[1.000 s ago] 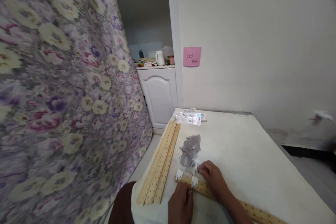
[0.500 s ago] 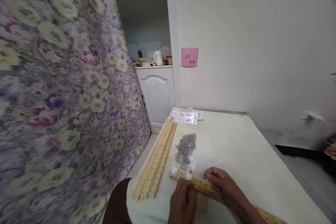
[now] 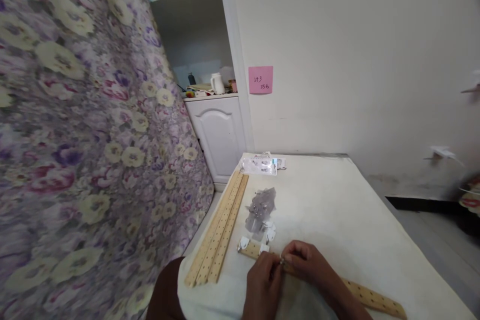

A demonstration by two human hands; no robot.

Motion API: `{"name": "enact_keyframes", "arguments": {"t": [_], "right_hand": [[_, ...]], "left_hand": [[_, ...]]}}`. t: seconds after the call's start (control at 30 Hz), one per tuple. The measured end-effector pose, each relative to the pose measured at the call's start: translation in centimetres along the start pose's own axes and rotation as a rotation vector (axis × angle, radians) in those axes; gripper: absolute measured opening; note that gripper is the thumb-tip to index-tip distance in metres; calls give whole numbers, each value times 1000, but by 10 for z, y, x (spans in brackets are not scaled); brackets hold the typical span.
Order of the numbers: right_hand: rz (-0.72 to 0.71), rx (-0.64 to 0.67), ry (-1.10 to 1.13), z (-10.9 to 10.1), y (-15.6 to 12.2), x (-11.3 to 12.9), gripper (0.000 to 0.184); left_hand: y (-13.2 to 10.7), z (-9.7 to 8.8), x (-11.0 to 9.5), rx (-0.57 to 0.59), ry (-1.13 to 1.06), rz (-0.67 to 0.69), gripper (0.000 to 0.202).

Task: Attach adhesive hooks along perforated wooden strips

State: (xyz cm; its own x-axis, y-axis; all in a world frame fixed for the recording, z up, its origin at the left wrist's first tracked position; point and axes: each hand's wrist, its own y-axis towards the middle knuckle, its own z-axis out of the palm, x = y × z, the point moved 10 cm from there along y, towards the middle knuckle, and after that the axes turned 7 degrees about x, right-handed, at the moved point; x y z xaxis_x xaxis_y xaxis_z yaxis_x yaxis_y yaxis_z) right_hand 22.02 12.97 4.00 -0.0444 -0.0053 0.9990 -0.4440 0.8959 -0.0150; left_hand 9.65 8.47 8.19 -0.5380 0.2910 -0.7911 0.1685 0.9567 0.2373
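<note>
Hands close together, fingertips nearly meeting over a perforated strip (image 3: 375,296) that runs beneath both, slantwise across the bench (image 3: 330,200). Right hand (image 3: 304,259): thumb and fingers pinched narrow at a small metallic piece (image 3: 282,261), too tiny to identify, right at the strip. Left hand (image 3: 263,280): fingers curled in at the strip's near edge; cannot tell whether it grips or only presses. Two white cards (image 3: 244,243) sit at the strip's far-left end, the nearer one just beyond the left fingers. Strip's other end pokes out past the right forearm. Just beyond the hands, loose white pieces (image 3: 270,231), then a grey plastic bag (image 3: 263,203) with shiny bits on it or in it. Left of the left hand, three more perforated strips (image 3: 218,240) lie side by side. Farther off, near the bench's back edge, a clear package (image 3: 258,165). Handling, by judgement: strip looks like wood, light and stiff, probably apt to swivel if pushed at one end; best held by its long edges close to the working hole. Metallic piece likely hard, slick, easily dropped; pinch it with fingertip pads. Cards look thin, bendable.
</note>
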Motion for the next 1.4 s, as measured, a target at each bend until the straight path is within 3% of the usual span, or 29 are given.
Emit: {"name": "enact_keyframes", "arguments": {"t": [0.17,0.33,0.4,0.5,0.63,0.8,0.97,1.4], "right_hand": [[28,-205,-260,-32,-9,-1,18],[134,-40,-91,-12,-11,-19,16],[165,21,-5,-4,-12,-23,14],[146,11,27,-4,-12,-22,13],[69,-95,-235,-15,-9,-12,15],[6,-162,-474,-14,-3,-9,23],[38,-185,-537,-18,1,-21,25],[67,-198,-570,-20,3,-25,23]], "left_hand": [[-12,1,27,-120,-170,-120,24],[-22,23,48,-208,-312,-198,38],[-23,28,50,-233,-310,-181,39],[-23,34,51,-237,-278,-163,39],[-23,39,48,-209,-181,-119,36],[-18,42,45,-162,-74,-95,23],[-16,44,50,-156,-50,-125,13],[-16,48,53,-130,-8,-107,18]]}}
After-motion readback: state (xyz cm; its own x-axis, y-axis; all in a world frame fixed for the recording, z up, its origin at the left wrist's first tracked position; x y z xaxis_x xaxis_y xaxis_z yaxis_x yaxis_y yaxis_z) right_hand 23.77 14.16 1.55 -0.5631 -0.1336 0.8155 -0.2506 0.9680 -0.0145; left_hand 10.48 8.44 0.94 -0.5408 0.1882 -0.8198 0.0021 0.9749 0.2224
